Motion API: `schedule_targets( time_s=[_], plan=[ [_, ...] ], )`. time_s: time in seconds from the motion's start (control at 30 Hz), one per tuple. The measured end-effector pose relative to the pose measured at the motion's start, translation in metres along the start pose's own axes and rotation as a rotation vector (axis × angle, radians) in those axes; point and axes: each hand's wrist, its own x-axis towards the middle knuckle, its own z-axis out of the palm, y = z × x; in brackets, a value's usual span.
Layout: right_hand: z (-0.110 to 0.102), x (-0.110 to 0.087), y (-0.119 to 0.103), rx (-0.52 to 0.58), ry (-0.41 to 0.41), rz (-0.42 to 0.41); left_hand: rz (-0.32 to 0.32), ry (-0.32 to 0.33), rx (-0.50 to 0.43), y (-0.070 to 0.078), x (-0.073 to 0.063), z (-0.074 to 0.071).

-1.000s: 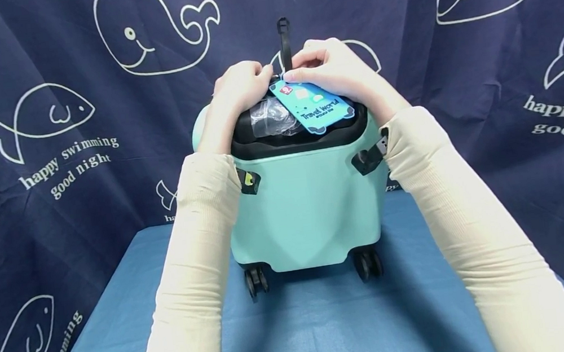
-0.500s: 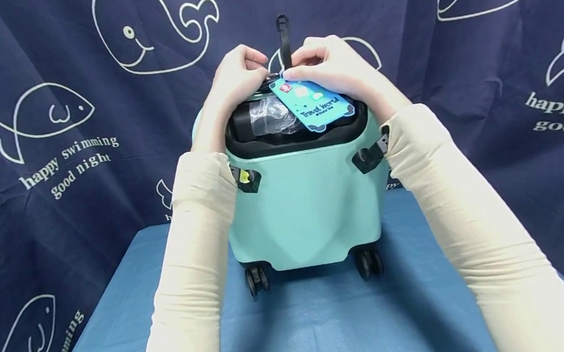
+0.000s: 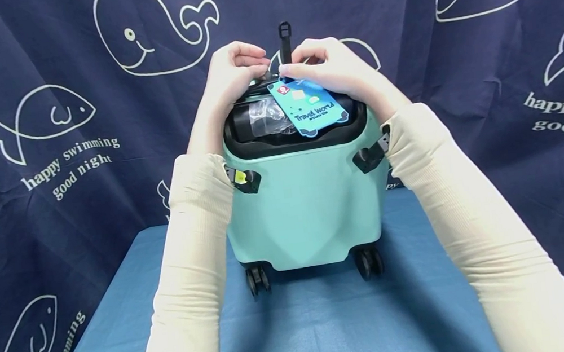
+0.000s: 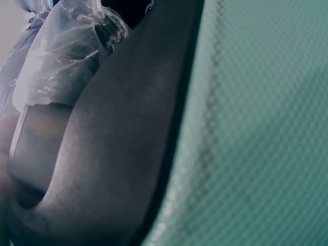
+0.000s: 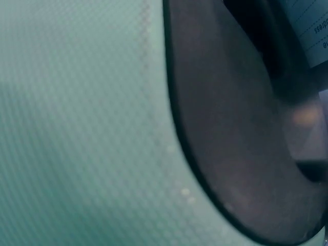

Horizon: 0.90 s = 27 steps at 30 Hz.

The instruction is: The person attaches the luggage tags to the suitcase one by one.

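Note:
A mint-green suitcase point(image 3: 310, 207) stands upright on black wheels, its top toward me. A blue luggage tag point(image 3: 310, 108) printed "Travel World" lies slanted over the top handle area. My right hand point(image 3: 332, 66) pinches the tag's upper end, where a black strap point(image 3: 286, 45) with a buckle-like end sticks straight up. Left of the strap, my left hand point(image 3: 233, 70) is held with fingers fairly straight, tips near the dark parts behind the handle. Crumpled clear plastic point(image 3: 268, 116) wraps part of the black handle point(image 4: 43, 143). Back parts are hidden by the hands.
A blue cloth point(image 3: 317, 325) covers the table under the suitcase. Behind hangs a navy curtain point(image 3: 71, 49) with whale and fish drawings. Small black wrist cameras point(image 3: 248, 180) sit at both sleeve cuffs, close to the suitcase front.
My left hand has lifted slightly and drawn left, its fingers straightening. The right hand keeps its pinch. The tag has swung a little left and the strap's top has dropped slightly.

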Motion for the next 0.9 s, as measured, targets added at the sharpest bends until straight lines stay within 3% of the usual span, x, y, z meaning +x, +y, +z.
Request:
schedule_targets(
  time_s=[0.3, 0.53, 0.67, 0.9],
  plan=[
    [0.0008, 0.0015, 0.002, 0.01, 0.004, -0.005, 0.076, 0.048, -0.172, -0.0035, -0.0015, -0.0022],
    [-0.0024, -0.0013, 0.0004, -0.007, 0.0, -0.007, 0.125, 0.016, -0.295, -0.0026, -0.003, -0.0014],
    [-0.0031, -0.0025, -0.0002, -0.02, -0.002, -0.005, 0.086, -0.042, -0.267, -0.0018, -0.0046, -0.0027],
    [0.0002, -0.0006, 0.0008, 0.028, 0.008, -0.024, 0.024, -0.14, -0.092, 0.0009, -0.008, -0.0042]
  ],
)
